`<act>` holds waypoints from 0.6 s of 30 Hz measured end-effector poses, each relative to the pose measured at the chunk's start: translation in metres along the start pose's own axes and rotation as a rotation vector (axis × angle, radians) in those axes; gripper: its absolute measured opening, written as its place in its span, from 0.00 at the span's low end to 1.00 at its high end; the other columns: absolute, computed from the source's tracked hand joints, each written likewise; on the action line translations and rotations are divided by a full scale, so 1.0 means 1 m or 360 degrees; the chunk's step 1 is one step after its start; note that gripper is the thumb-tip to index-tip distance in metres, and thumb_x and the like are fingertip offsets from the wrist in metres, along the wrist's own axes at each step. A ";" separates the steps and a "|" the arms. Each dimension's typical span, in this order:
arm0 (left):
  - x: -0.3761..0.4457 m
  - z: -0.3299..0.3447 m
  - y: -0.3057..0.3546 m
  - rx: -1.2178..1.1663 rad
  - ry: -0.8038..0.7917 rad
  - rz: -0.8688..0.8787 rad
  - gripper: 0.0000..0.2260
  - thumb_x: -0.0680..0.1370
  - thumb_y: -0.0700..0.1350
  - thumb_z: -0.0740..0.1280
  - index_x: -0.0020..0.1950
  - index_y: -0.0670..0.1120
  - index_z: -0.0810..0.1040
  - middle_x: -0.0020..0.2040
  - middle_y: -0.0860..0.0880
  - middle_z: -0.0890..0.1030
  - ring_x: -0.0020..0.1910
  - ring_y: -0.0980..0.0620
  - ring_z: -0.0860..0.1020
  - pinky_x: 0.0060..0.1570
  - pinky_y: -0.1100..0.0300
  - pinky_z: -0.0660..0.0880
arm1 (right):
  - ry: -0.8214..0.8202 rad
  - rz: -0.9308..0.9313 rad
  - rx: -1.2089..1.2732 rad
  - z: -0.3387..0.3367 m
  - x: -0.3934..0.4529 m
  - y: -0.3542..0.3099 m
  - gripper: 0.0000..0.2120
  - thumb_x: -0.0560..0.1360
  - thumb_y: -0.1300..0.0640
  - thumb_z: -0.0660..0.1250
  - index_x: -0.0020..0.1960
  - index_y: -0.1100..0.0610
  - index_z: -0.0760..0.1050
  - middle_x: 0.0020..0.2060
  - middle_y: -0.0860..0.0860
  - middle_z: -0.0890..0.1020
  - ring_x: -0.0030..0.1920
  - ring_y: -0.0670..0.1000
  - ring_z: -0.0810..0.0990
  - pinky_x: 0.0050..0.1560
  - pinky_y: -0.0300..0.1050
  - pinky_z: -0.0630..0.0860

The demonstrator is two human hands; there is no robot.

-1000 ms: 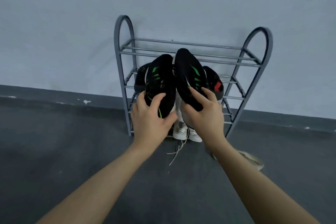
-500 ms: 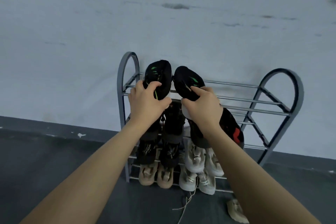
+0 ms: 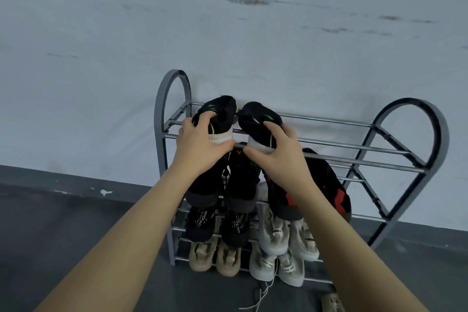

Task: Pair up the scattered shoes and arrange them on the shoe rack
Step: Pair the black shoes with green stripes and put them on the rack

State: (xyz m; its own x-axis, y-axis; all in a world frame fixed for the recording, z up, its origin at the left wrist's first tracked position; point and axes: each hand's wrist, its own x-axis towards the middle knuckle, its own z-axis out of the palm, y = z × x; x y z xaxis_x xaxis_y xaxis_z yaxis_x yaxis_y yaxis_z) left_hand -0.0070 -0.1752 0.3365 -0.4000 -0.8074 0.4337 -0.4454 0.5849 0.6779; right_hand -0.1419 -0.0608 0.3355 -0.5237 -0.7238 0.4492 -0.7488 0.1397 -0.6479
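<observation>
We log the grey metal tube shoe rack against the wall, lower tiers filled. Our left hand grips the heel of one black knit sneaker with green accents; our right hand grips its mate, both on the top tier. Step: seating this pair. Next, we judge: level them, let go, fetch the beige shoe on the floor.

Two black shoes are held on the shoe rack top shelf. One is gripped by the left hand, the other by the right hand.

blk/green shoes, grey rack, beige pair
</observation>
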 end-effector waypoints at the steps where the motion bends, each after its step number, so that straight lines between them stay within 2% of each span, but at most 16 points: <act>1: -0.001 0.000 -0.001 -0.0058 0.0016 0.0015 0.32 0.68 0.56 0.71 0.69 0.55 0.64 0.66 0.43 0.64 0.66 0.43 0.64 0.66 0.48 0.64 | 0.0067 -0.0006 0.0045 0.005 0.001 -0.002 0.33 0.66 0.42 0.69 0.68 0.50 0.69 0.68 0.54 0.68 0.66 0.57 0.68 0.66 0.57 0.67; 5: -0.007 0.004 -0.003 -0.0134 0.0130 0.0051 0.29 0.70 0.53 0.71 0.69 0.55 0.65 0.63 0.44 0.66 0.65 0.44 0.63 0.66 0.48 0.63 | 0.0237 0.0021 0.0243 0.021 0.002 -0.011 0.32 0.66 0.39 0.63 0.68 0.49 0.70 0.68 0.51 0.69 0.68 0.55 0.67 0.66 0.58 0.66; 7: -0.006 0.005 -0.003 -0.0136 0.0160 0.0082 0.29 0.71 0.52 0.71 0.69 0.55 0.65 0.63 0.45 0.66 0.65 0.45 0.63 0.66 0.49 0.63 | 0.0278 0.0008 0.0255 0.027 0.004 -0.015 0.30 0.68 0.41 0.65 0.68 0.49 0.69 0.68 0.52 0.68 0.68 0.56 0.66 0.65 0.59 0.66; 12: 0.003 -0.001 -0.008 -0.0113 0.0144 0.0120 0.28 0.71 0.51 0.70 0.69 0.56 0.65 0.64 0.46 0.65 0.65 0.47 0.61 0.66 0.51 0.62 | 0.0268 -0.0008 -0.0020 0.037 0.011 -0.013 0.24 0.72 0.46 0.68 0.66 0.50 0.72 0.68 0.55 0.68 0.66 0.61 0.66 0.65 0.61 0.64; 18: 0.000 0.001 -0.014 0.0045 0.0079 0.0112 0.27 0.71 0.56 0.70 0.68 0.57 0.65 0.64 0.43 0.65 0.63 0.42 0.65 0.64 0.49 0.65 | 0.0258 -0.0028 -0.0234 0.034 0.014 -0.014 0.21 0.71 0.44 0.67 0.62 0.47 0.76 0.66 0.54 0.71 0.63 0.64 0.69 0.64 0.59 0.65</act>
State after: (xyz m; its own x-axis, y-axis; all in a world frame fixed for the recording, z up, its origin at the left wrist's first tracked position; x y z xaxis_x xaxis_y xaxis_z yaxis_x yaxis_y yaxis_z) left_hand -0.0009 -0.1834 0.3263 -0.3915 -0.7666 0.5089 -0.4403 0.6417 0.6280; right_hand -0.1248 -0.0957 0.3295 -0.5595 -0.6105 0.5606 -0.8035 0.2334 -0.5477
